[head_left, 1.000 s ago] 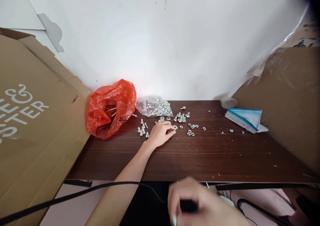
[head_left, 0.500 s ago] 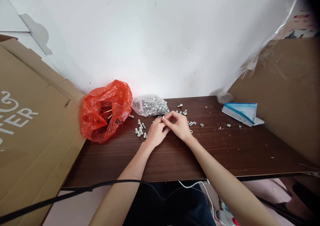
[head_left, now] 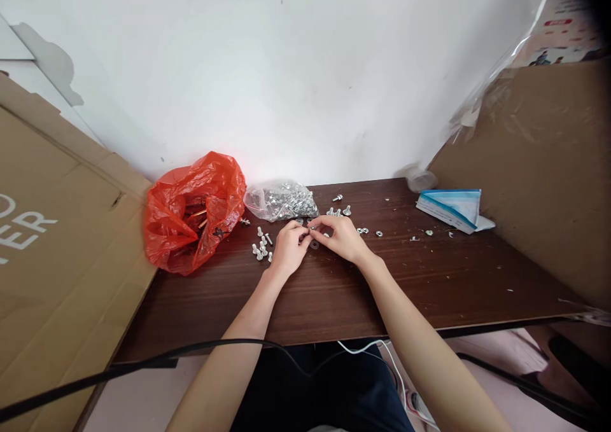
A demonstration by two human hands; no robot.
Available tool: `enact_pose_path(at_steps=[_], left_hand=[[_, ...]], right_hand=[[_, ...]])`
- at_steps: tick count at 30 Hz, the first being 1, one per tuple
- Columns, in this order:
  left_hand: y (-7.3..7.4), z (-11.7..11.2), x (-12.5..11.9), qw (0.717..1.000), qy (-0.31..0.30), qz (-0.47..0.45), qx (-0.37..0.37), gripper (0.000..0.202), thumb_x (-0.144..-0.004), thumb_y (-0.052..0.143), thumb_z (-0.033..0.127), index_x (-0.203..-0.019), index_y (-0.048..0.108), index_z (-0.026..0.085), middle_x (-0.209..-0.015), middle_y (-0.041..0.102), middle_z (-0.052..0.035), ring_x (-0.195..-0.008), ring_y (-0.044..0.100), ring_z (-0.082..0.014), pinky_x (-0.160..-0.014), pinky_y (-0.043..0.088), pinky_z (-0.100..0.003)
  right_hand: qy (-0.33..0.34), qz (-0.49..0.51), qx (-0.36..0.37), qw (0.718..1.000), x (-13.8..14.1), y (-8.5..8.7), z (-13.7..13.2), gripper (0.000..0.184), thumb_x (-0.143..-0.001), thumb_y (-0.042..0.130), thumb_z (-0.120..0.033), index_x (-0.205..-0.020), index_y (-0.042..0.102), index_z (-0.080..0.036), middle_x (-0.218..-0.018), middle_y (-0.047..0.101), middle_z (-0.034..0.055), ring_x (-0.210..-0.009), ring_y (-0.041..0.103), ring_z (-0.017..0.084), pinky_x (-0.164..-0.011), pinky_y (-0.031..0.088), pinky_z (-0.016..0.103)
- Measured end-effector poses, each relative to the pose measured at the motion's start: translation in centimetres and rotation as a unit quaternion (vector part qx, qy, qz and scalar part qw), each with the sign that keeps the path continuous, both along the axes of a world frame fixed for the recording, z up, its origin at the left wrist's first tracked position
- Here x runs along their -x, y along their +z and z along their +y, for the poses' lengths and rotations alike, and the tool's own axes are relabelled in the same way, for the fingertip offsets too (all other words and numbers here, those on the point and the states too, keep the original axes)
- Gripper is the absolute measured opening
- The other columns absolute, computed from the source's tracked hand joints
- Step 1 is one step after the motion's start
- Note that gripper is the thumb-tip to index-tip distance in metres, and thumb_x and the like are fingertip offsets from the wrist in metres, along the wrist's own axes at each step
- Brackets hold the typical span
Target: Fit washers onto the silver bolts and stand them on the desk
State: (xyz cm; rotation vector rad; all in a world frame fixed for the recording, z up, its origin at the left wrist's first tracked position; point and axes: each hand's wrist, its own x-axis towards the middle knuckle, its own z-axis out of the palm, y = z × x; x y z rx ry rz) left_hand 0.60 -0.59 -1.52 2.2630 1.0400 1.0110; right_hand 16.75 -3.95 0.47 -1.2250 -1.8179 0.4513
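Note:
My left hand (head_left: 289, 249) and my right hand (head_left: 344, 239) meet fingertip to fingertip above the table, both closed in a pinch. A glint of small metal shows between the fingertips, too small and covered to name. Just below them a flat washer (head_left: 314, 245) lies on the wood. Several silver bolts (head_left: 262, 247) stand in a group left of my left hand. Beyond my right hand are more bolts (head_left: 347, 210), and several nuts (head_left: 363, 231) lie to its right. A clear bag of metal fasteners (head_left: 281, 201) rests behind my hands.
An open red plastic bag (head_left: 193, 209) with copper-coloured pieces inside stands at the left. Cardboard (head_left: 62, 247) walls off the left side, another cardboard box (head_left: 529, 165) the right. A blue-and-white packet (head_left: 451, 209) lies at the right. A black cable (head_left: 191, 346) crosses the front edge.
My fingers have shifted slightly and the hands sit a little further apart, uncovering the washer beneath. The whole view has moved a little, so things appear further left.

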Motion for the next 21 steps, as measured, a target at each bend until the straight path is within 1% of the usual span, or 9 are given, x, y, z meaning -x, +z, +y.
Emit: enact_pose_path(at_steps=[5, 7, 11, 15, 18, 21], left_hand=[[-0.09, 0.14, 0.04, 1.0, -0.008, 0.008, 0.003, 0.009, -0.084, 0.062, 0.016, -0.08, 0.07, 0.015, -0.08, 0.057, -0.0014, -0.064, 0.05, -0.0089, -0.061, 0.043, -0.022], [-0.13, 0.17, 0.04, 1.0, -0.008, 0.01, 0.0, 0.008, -0.084, 0.062, 0.016, -0.08, 0.069, 0.015, -0.08, 0.057, -0.0013, -0.064, 0.05, -0.0089, -0.061, 0.043, -0.022], [-0.14, 0.16, 0.03, 1.0, -0.002, 0.011, -0.008, 0.009, -0.083, 0.061, 0.012, -0.075, 0.066, 0.014, -0.078, 0.055, -0.0007, -0.062, 0.049, -0.0085, -0.061, 0.042, -0.022], [-0.11, 0.15, 0.09, 1.0, 0.001, 0.018, -0.008, 0.009, -0.082, 0.062, 0.012, -0.075, 0.066, 0.013, -0.079, 0.056, -0.0009, -0.062, 0.049, -0.0083, -0.061, 0.042, -0.022], [-0.11, 0.18, 0.15, 1.0, 0.0, 0.022, -0.021, 0.009, -0.082, 0.062, 0.012, -0.076, 0.068, 0.014, -0.08, 0.057, -0.001, -0.066, 0.051, -0.0094, -0.065, 0.044, -0.023], [-0.1, 0.21, 0.16, 0.999, 0.001, 0.019, -0.029, 0.009, -0.082, 0.063, 0.012, -0.078, 0.071, 0.015, -0.081, 0.06, -0.0017, -0.071, 0.055, -0.011, -0.069, 0.046, -0.024]], right_hand=[[-0.005, -0.011, 0.015, 1.0, -0.21, -0.03, 0.06, 0.011, -0.082, 0.06, -0.024, -0.083, 0.07, -0.019, -0.082, 0.073, 0.0041, -0.072, 0.066, 0.018, -0.068, 0.051, 0.031], [-0.008, -0.014, 0.005, 1.0, -0.11, -0.11, 0.08, 0.012, -0.083, 0.06, -0.023, -0.083, 0.071, -0.02, -0.082, 0.072, 0.0044, -0.073, 0.066, 0.018, -0.069, 0.051, 0.032], [0.001, -0.024, -0.027, 0.999, 0.22, -0.26, 0.08, 0.013, -0.084, 0.059, -0.022, -0.086, 0.072, -0.021, -0.088, 0.071, 0.0052, -0.075, 0.064, 0.018, -0.071, 0.051, 0.033], [0.004, -0.027, -0.045, 0.999, 0.35, -0.25, 0.03, 0.014, -0.084, 0.059, -0.02, -0.086, 0.072, -0.02, -0.089, 0.069, 0.0061, -0.074, 0.063, 0.017, -0.068, 0.051, 0.032], [0.003, -0.02, -0.036, 0.999, 0.35, -0.26, 0.02, 0.011, -0.083, 0.06, -0.02, -0.085, 0.071, -0.02, -0.085, 0.067, 0.0048, -0.069, 0.063, 0.016, -0.066, 0.051, 0.031], [-0.01, -0.004, -0.025, 1.0, 0.39, -0.33, 0.09, 0.007, -0.081, 0.062, -0.021, -0.085, 0.068, -0.019, -0.083, 0.067, 0.0038, -0.069, 0.063, 0.016, -0.067, 0.051, 0.031]])
